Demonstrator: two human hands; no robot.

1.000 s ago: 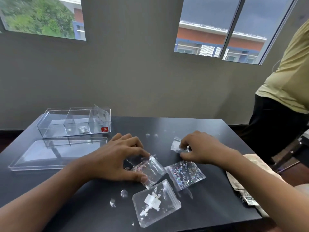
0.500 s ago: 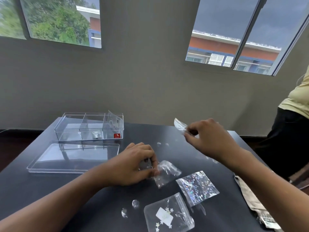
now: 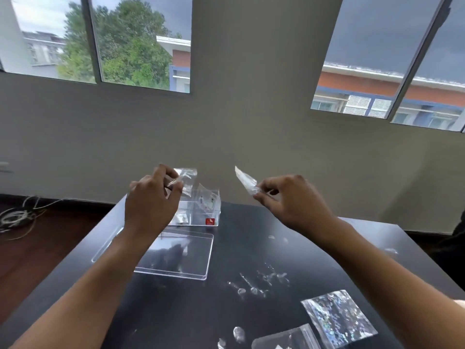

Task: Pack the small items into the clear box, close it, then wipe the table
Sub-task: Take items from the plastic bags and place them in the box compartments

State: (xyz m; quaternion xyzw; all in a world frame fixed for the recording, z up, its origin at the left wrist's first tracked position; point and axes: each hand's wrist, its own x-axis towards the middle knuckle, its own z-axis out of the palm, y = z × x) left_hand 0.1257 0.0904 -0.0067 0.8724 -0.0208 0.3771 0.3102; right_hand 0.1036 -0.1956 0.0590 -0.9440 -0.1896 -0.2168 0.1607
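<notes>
The clear box (image 3: 204, 212) stands open at the table's far side, with a red label on its front and small packets inside. Its flat clear lid (image 3: 186, 258) lies on the table in front of it. My left hand (image 3: 151, 205) is raised above the box and pinches a small clear bag (image 3: 187, 181). My right hand (image 3: 292, 200) is lifted to the right of the box and pinches another small clear bag (image 3: 245, 181). A glittery bag (image 3: 338, 319) and a second clear bag (image 3: 286, 341) lie on the black table (image 3: 176, 311) at the near right.
Clear gems and small beads (image 3: 254, 288) are scattered on the table's middle and near edge. A tangle of cables (image 3: 17, 217) lies on the wooden floor to the left. A grey wall with windows rises behind the table.
Both hands rose off the table and moved toward the box, each carrying a small clear bag. The view tilted up and shifted left.
</notes>
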